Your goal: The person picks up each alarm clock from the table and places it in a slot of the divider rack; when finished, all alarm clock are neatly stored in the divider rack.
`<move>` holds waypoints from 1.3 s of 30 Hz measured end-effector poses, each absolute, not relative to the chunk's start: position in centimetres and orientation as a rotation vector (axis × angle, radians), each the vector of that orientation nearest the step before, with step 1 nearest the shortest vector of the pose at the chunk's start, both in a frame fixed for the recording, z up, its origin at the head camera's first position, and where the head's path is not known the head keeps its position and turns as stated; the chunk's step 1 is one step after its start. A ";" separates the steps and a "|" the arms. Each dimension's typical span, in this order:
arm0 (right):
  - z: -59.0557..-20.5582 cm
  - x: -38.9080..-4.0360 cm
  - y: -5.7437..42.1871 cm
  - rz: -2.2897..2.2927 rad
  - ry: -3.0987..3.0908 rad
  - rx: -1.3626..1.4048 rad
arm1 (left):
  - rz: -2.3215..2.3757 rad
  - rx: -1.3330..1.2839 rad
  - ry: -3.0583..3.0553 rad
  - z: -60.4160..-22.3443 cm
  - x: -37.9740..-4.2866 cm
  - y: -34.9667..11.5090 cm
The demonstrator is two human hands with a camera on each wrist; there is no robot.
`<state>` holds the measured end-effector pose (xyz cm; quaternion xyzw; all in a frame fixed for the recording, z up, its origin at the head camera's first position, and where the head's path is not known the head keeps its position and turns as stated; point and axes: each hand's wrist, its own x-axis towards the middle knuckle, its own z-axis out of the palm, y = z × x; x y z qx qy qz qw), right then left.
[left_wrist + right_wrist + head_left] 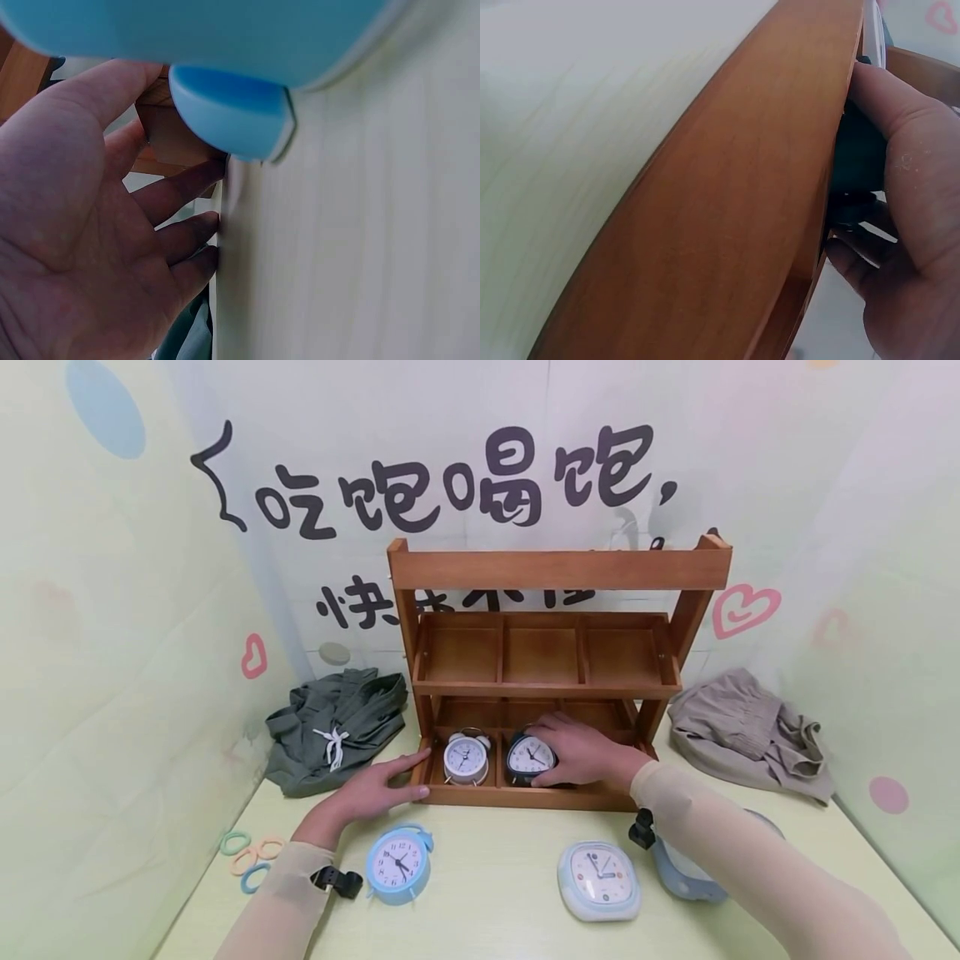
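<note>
My right hand (581,750) grips a dark green, rounded-triangle alarm clock (531,755) with a white dial, in the middle compartment of the wooden shelf's bottom tier. In the right wrist view the clock's dark body (859,154) sits behind the front board, the thumb over its near side. A white twin-bell alarm clock (466,757) stands in the left compartment. My left hand (375,792) touches the left end of the wooden shelf (525,799), fingers extended and thumb near the front corner. Close to the left wrist camera is a light blue alarm clock (225,105).
On the table in front lie a white-and-pale-blue square clock (598,882) and a larger blue item (678,877), partly behind the right forearm. Several coloured rings (243,861) lie at left. A dark green garment (330,739) and a taupe garment (742,735) flank the shelf.
</note>
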<state>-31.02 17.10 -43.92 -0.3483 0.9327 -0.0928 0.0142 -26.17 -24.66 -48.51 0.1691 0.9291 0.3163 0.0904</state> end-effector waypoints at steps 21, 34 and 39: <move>-43.3 -30.5 18.4 -0.443 2.849 -0.963 | 0.947 0.501 2.756 -48.4 -26.0 -24.5; -41.7 -27.9 18.3 -0.655 2.909 -0.870 | 0.951 0.523 2.764 -48.7 -26.2 -24.7; -41.2 -26.3 17.4 -0.705 2.933 -0.904 | 0.948 0.520 2.763 -48.7 -26.3 -24.7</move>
